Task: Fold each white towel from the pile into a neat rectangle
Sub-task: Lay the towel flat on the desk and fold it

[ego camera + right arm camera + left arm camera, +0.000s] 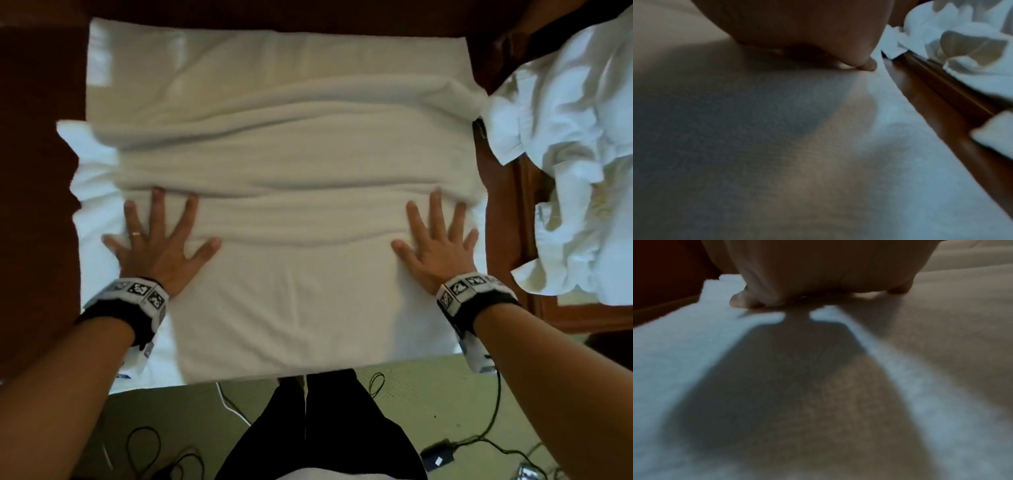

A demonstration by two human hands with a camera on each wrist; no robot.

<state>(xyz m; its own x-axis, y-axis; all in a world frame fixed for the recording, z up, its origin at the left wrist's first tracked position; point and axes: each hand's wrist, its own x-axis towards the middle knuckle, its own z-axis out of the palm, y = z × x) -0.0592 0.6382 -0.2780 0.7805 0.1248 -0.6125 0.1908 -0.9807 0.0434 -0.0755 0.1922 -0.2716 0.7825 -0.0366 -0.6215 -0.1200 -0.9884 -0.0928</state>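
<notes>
Both hands press flat on the towel [281,164], fingers spread and gripping nothing: left hand [161,246], right hand [436,248]. The towel lies rumpled beyond the fingertips; the pile [568,144] sits right of the right fingers.

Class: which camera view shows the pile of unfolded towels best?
The head view: the crumpled pile lies whole at the right. The right wrist view catches only its near edge; the left wrist view shows none.
</notes>
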